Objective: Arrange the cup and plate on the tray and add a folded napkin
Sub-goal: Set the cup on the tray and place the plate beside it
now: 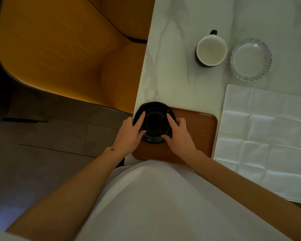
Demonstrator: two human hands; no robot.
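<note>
The black round plate (155, 122), with a dark cup (154, 121) seemingly standing at its centre (the two merge in the dim light and are hard to separate), sits at the far left corner of the brown wooden tray (195, 134) with rounded corners. The plate's left rim reaches over the tray's edge, and the tray itself lies right at the left edge of the white marble-patterned table (172, 66), its near side hidden behind the person's white garment. The left hand (130, 134) holds the plate's left side, forefinger laid over the top and thumb curled at the near rim; the right hand (178, 134) mirrors it on the right side, so the grip of both hands is closed around the plate, which lies between them. To the right of the plate the tray surface is bare. Just beside the tray's right edge lies the white creased paper napkin (268, 136), unfolded flat and cut off by the picture's right border. Farther back stand a dark mug with a pale inside (211, 50) and, close by on its right, a clear glass scalloped dish (250, 60). Left of the table stands a mustard-yellow upholstered seat (59, 49).
</note>
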